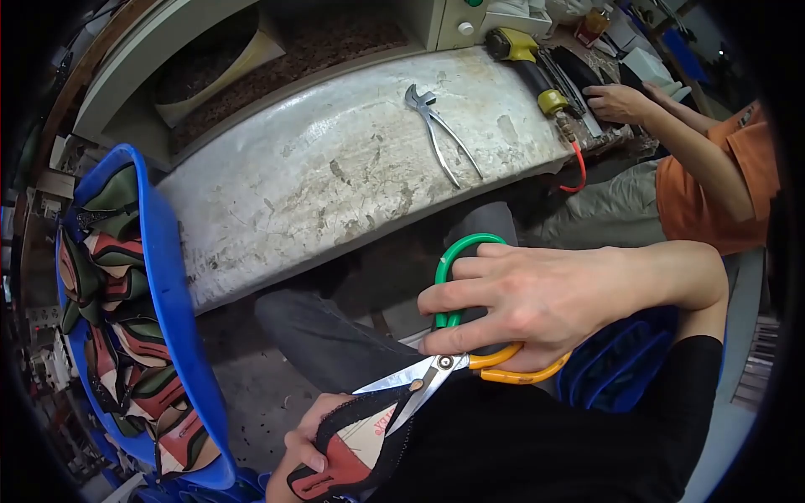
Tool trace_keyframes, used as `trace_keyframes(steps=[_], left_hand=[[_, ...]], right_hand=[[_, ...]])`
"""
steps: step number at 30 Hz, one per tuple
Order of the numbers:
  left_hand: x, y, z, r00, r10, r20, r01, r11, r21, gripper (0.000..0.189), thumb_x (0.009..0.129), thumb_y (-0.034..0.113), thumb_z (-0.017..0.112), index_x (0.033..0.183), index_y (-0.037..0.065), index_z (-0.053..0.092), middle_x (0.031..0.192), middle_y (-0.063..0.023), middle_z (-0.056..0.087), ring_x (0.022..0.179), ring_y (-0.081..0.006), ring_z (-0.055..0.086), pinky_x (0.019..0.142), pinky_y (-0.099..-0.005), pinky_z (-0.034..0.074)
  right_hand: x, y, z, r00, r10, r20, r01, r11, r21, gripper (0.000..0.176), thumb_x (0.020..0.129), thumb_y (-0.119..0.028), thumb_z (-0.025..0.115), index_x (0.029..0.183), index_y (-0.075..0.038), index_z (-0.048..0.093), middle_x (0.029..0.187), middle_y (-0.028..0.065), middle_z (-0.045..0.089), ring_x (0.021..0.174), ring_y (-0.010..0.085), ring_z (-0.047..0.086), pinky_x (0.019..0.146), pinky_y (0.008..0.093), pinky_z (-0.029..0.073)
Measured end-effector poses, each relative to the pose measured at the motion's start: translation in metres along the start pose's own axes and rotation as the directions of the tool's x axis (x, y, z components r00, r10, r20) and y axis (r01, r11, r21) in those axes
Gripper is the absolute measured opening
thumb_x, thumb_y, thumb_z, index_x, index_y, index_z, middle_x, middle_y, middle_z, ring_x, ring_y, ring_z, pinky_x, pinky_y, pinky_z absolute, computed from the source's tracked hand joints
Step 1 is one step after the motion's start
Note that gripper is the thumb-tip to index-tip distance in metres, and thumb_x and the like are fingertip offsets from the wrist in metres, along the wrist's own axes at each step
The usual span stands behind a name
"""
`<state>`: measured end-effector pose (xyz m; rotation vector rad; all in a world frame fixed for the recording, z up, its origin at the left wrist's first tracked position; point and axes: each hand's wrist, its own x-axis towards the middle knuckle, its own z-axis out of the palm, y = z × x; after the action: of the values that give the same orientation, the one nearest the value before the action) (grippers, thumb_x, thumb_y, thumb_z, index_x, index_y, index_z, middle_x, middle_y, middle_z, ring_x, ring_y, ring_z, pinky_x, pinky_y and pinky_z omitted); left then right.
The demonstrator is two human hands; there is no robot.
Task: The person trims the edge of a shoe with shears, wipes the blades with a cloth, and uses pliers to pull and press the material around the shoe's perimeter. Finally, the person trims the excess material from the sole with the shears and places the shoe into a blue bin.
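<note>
My right hand grips a pair of scissors with one green and one orange handle loop, the blades slightly apart and pointing down-left. The blade tips sit at the black edge of a red, white and black shoe upper piece. My left hand pinches that piece from below at the bottom of the view, over my lap in dark clothes.
A blue plastic basket at left holds several similar camouflage-and-red pieces. A worn grey workbench ahead carries metal pincers and a yellow-black tool. A co-worker in an orange shirt sits at right, hand on the bench.
</note>
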<state>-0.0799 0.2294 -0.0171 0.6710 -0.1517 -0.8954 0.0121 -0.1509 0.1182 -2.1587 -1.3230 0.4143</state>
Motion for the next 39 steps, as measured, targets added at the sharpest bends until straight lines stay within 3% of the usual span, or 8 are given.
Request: trace_keyframes(steps=[5, 19, 24, 25, 27, 29, 34, 39], left_hand=[[-0.010, 0.008, 0.004, 0.956, -0.295, 0.003, 0.293, 0.953, 0.077, 0.080, 0.047, 0.035, 0.083, 0.111, -0.010, 0.069, 0.090, -0.0099, 0.072, 0.074, -0.0176, 0.057, 0.068, -0.0270, 0.042], [-0.002, 0.019, 0.028, 0.899, -0.434, -0.059, 0.438, 0.894, 0.096, 0.081, 0.051, 0.033, 0.080, 0.118, -0.010, 0.069, 0.088, -0.0053, 0.070, 0.072, -0.0140, 0.053, 0.064, -0.0258, 0.036], [-0.011, 0.002, 0.013, 0.895, -0.446, -0.013, 0.446, 0.893, 0.060, 0.084, 0.050, 0.031, 0.081, 0.122, -0.011, 0.068, 0.090, -0.0046, 0.070, 0.072, -0.0146, 0.052, 0.065, -0.0263, 0.037], [-0.011, 0.002, 0.012, 0.894, -0.448, -0.005, 0.447, 0.893, 0.056, 0.084, 0.050, 0.031, 0.081, 0.122, -0.011, 0.068, 0.090, -0.0045, 0.070, 0.072, -0.0147, 0.052, 0.065, -0.0263, 0.037], [-0.007, 0.012, 0.017, 0.912, -0.398, -0.101, 0.408, 0.906, 0.114, 0.084, 0.050, 0.028, 0.082, 0.123, -0.010, 0.068, 0.093, -0.0047, 0.071, 0.073, -0.0151, 0.054, 0.067, -0.0255, 0.039], [-0.003, 0.026, 0.020, 0.920, -0.337, -0.201, 0.373, 0.908, 0.188, 0.083, 0.050, 0.024, 0.083, 0.125, -0.010, 0.067, 0.096, -0.0050, 0.073, 0.074, -0.0154, 0.055, 0.069, -0.0247, 0.041], [0.032, 0.026, 0.038, 0.934, 0.192, -0.303, -0.026, 0.879, 0.475, 0.076, 0.058, 0.012, 0.085, 0.128, -0.009, 0.065, 0.110, -0.0121, 0.076, 0.091, -0.0183, 0.066, 0.087, -0.0280, 0.052], [0.059, 0.012, 0.055, 0.856, 0.395, -0.334, -0.139, 0.798, 0.587, 0.078, 0.063, 0.013, 0.086, 0.134, -0.008, 0.061, 0.111, -0.0135, 0.075, 0.092, -0.0194, 0.067, 0.089, -0.0295, 0.053]], right_hand=[[-0.008, 0.005, 0.014, 0.996, -0.052, 0.071, 0.056, 0.997, -0.046, 0.038, 0.089, -0.017, 0.074, 0.125, -0.009, 0.068, 0.125, 0.0151, 0.056, 0.088, 0.0270, 0.058, 0.072, 0.0382, 0.048], [-0.013, 0.031, 0.051, 0.976, -0.205, -0.073, 0.212, 0.969, 0.124, 0.037, 0.086, -0.015, 0.072, 0.121, -0.006, 0.065, 0.096, 0.0099, 0.051, 0.059, 0.0251, 0.054, 0.051, 0.0390, 0.043], [-0.030, 0.035, 0.043, 0.983, -0.177, 0.040, 0.177, 0.984, -0.005, 0.038, 0.083, -0.015, 0.075, 0.119, -0.007, 0.067, 0.092, 0.0074, 0.053, 0.058, 0.0219, 0.054, 0.047, 0.0359, 0.043], [-0.035, 0.041, 0.043, 0.988, -0.137, -0.071, 0.136, 0.990, -0.026, 0.039, 0.081, -0.014, 0.076, 0.119, -0.007, 0.069, 0.093, 0.0067, 0.056, 0.057, 0.0201, 0.053, 0.046, 0.0340, 0.043], [-0.045, 0.045, 0.033, 0.977, -0.106, -0.184, 0.098, 0.994, -0.050, 0.040, 0.079, -0.013, 0.077, 0.119, -0.008, 0.071, 0.094, 0.0061, 0.059, 0.057, 0.0183, 0.053, 0.045, 0.0321, 0.044], [-0.048, 0.038, 0.016, 0.960, 0.123, -0.250, -0.165, 0.975, -0.151, 0.042, 0.079, -0.012, 0.078, 0.121, -0.008, 0.073, 0.102, 0.0066, 0.064, 0.059, 0.0163, 0.055, 0.048, 0.0290, 0.047], [-0.048, 0.012, 0.042, 0.905, 0.127, -0.405, -0.205, 0.966, -0.155, 0.049, 0.072, -0.013, 0.082, 0.121, -0.008, 0.076, 0.108, 0.0091, 0.067, 0.062, 0.0171, 0.059, 0.047, 0.0256, 0.047], [-0.032, -0.003, 0.057, 0.907, 0.095, -0.411, -0.213, 0.944, -0.252, 0.046, 0.074, -0.012, 0.081, 0.120, -0.009, 0.077, 0.110, 0.0090, 0.068, 0.064, 0.0158, 0.060, 0.047, 0.0247, 0.047]])
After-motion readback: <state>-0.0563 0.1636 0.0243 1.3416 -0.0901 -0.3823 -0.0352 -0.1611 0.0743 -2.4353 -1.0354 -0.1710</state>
